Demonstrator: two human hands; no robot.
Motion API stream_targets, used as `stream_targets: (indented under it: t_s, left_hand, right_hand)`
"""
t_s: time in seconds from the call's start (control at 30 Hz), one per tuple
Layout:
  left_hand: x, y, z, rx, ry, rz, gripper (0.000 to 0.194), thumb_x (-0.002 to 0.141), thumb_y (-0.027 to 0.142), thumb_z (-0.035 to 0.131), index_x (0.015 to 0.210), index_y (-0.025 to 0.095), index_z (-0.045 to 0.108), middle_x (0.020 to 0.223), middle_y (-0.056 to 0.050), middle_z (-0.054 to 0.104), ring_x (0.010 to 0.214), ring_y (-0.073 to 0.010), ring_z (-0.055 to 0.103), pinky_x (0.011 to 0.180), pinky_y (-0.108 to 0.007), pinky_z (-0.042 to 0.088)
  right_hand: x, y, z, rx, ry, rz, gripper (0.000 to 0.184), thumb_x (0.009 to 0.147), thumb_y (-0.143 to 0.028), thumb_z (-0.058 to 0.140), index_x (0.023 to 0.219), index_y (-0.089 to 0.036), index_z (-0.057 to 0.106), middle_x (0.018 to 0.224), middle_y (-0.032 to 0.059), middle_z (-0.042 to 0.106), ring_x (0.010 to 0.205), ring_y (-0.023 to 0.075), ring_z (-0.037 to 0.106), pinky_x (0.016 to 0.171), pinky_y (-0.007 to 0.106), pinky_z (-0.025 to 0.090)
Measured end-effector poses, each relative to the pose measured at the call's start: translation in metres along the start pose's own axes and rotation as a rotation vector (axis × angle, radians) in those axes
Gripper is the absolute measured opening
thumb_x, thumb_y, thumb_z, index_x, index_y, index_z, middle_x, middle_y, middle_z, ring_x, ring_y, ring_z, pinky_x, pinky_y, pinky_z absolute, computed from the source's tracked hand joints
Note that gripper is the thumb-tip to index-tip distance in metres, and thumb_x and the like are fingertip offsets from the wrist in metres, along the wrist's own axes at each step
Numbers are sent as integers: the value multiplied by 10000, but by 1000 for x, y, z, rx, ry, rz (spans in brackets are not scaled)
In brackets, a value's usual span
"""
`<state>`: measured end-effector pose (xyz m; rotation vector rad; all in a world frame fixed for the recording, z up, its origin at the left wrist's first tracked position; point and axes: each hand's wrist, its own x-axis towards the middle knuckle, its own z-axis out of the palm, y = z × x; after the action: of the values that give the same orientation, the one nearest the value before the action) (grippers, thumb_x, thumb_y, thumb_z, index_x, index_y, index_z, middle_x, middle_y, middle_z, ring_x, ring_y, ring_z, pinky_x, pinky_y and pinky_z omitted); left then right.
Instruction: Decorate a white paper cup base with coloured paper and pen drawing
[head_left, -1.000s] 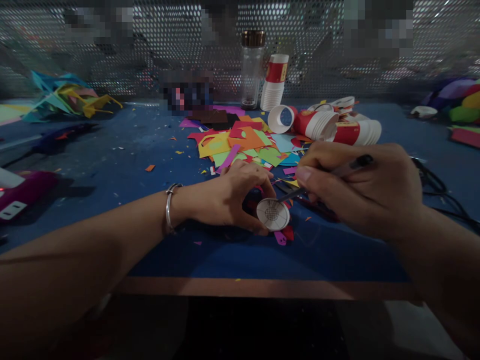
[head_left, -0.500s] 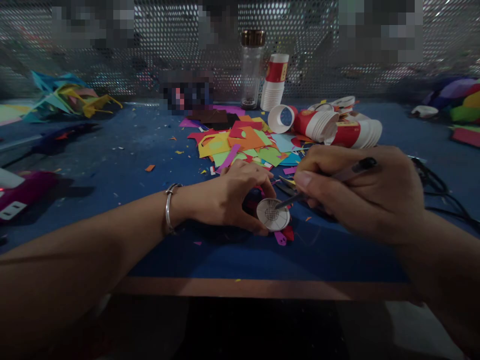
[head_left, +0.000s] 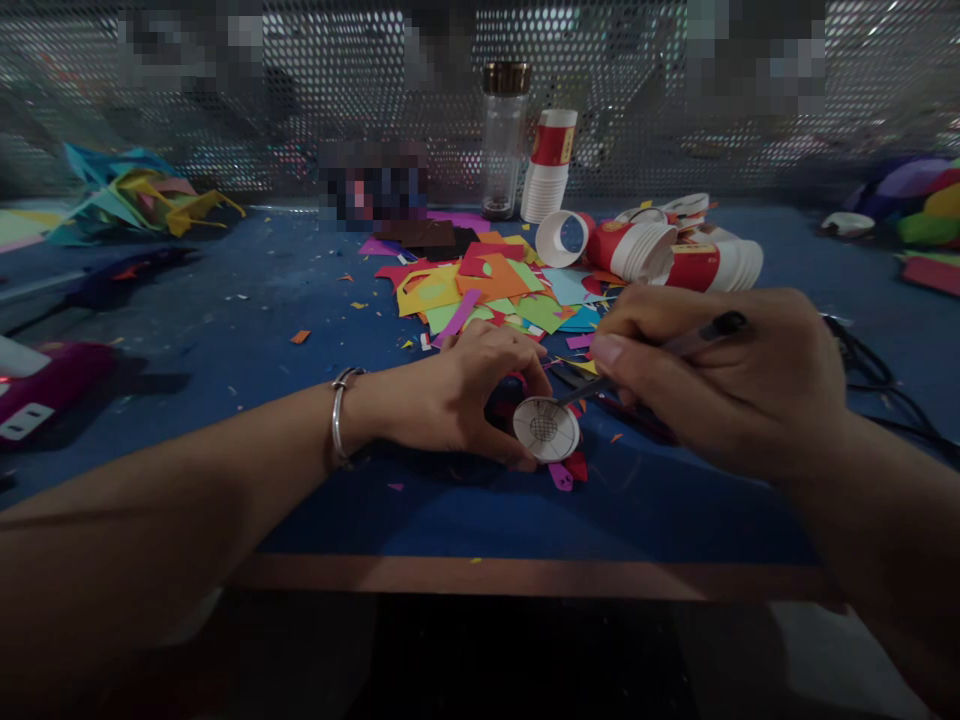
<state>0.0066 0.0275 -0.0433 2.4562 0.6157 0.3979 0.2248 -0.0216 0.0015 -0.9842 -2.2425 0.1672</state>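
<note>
My left hand, with a silver bangle at its wrist, grips a small white paper cup bottom between thumb and fingers. Its round face bears a drawn grid in the middle and lines running out towards the rim. My right hand is closed round a dark-capped pen. The pen's tip is at the upper right rim of the white face. Purple and red paper pieces stick out below the cup bottom. Under the right hand lie scissors, partly hidden.
A heap of coloured paper scraps lies beyond my hands. Behind it are a glass bottle, stacked paper cups and cups on their sides. A purple glue gun is at left, black cable at right.
The pen tip has shifted slightly up, from inside the white face to its upper right rim. My left hand and the cup bottom have stayed in place.
</note>
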Motion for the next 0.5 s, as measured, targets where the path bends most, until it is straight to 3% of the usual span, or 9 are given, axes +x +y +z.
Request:
stream_targets:
  t_s: [0.5]
  left_hand:
    - [-1, -2, -1, -29, -10, 4, 466, 761, 435, 825, 1111, 219, 607, 1226, -101, 611, 1252, -307, 492, 1077, -496, 369]
  right_hand:
    - [1, -3, 1, 86, -31, 19, 263, 911, -135, 567, 663, -224, 564, 516, -51, 515, 430, 100, 428, 460, 282, 340]
